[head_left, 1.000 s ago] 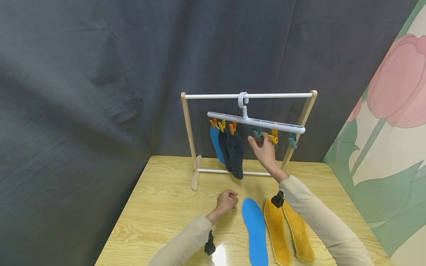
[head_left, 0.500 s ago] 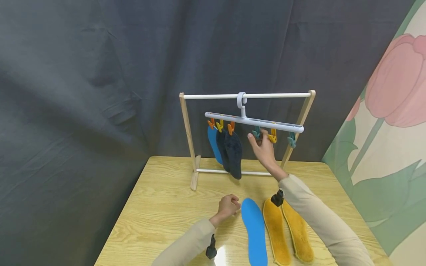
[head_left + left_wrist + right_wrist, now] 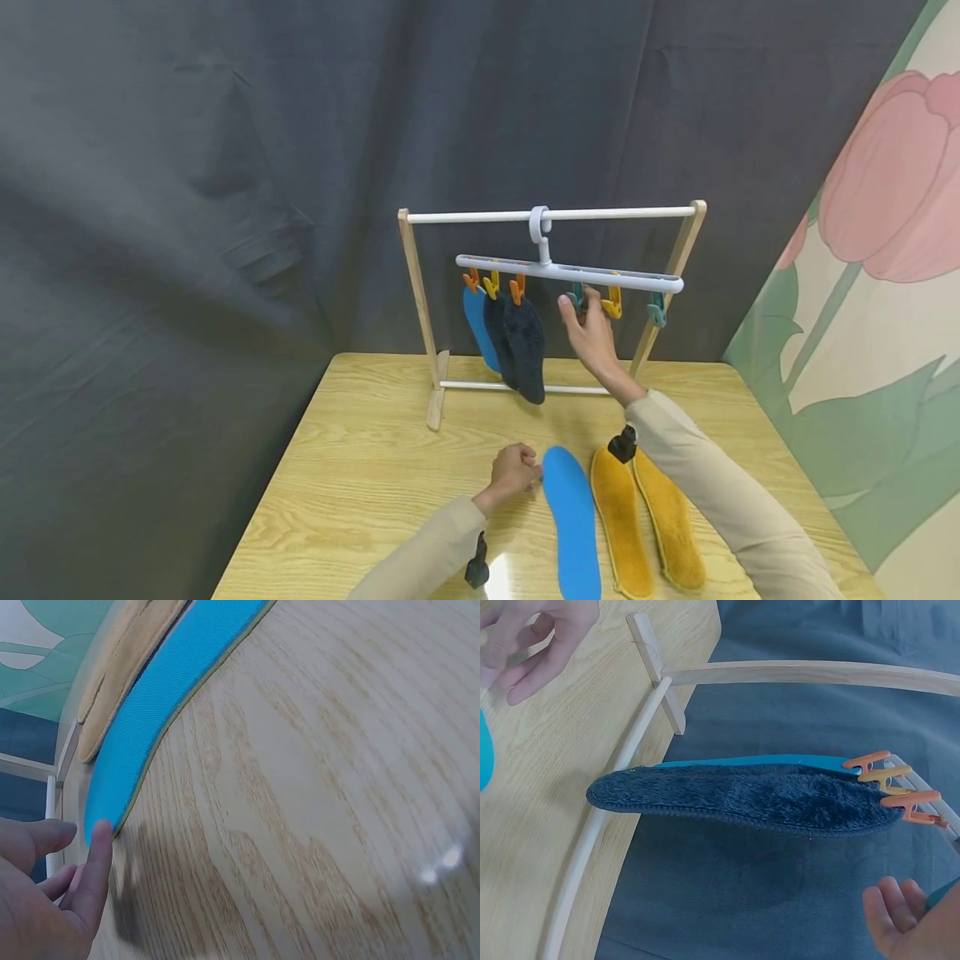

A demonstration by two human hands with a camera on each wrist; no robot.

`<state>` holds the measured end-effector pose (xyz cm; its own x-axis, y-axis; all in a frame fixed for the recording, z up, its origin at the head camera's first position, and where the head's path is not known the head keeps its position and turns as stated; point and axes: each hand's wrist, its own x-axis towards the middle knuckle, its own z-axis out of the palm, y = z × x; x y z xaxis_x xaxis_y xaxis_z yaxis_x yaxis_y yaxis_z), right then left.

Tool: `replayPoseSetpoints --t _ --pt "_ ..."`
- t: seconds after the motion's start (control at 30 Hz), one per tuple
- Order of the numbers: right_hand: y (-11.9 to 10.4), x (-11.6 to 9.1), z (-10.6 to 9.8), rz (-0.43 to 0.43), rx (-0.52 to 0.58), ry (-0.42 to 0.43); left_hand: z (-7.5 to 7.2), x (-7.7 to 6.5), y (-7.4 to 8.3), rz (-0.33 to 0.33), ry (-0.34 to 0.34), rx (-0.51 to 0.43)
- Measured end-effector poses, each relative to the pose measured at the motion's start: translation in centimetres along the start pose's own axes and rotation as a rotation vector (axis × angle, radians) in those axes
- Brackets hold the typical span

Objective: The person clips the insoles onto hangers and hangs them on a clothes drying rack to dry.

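While the right hand [image 3: 597, 340] pinches a teal clip [image 3: 576, 293], the left hand [image 3: 514, 469] hangs loose by a blue insole [image 3: 573, 525], left desk edge [image 3: 292, 458] well off.

We're seeing a blue insole [image 3: 573, 521], teal clip [image 3: 576, 297], mustard insoles [image 3: 624, 525], navy insoles [image 3: 527, 350], wood-grain desk [image 3: 360, 483], pink-and-green tulip-patterned wall [image 3: 862, 250].

Ahead and to your left: creased, dark blue-grey fabric curtain [image 3: 225, 167]. To your right: cream wall [image 3: 862, 333] painted with a large pink tulip [image 3: 888, 179] and broad green leaves [image 3: 862, 433]. Before you: pale yellow wood-grain table [image 3: 337, 467], far corners rounded; bright white light reflection [image 3: 497, 577] near your edge.
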<state>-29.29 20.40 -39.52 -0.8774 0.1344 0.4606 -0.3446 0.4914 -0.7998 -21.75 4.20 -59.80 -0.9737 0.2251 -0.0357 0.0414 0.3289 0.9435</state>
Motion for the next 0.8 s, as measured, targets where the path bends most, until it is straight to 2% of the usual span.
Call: replayPoseSetpoints --t 0.17,0.43,0.63,0.8 --pt "0.0 0.1 -0.1 0.004 0.007 -0.005 0.4 0.0 -0.3 0.025 0.01 0.038" --pt "-0.1 0.1 -0.1 0.006 -0.004 0.003 1.0 -0.1 -0.2 0.125 0.067 0.255" --pt "0.0 0.2 -0.3 0.015 0.026 -0.02 1.4 0.3 -0.3 0.119 0.08 0.328" --pt "0.0 0.3 -0.4 0.012 0.034 -0.025 1.3 0.2 0.1 0.105 0.063 0.328"
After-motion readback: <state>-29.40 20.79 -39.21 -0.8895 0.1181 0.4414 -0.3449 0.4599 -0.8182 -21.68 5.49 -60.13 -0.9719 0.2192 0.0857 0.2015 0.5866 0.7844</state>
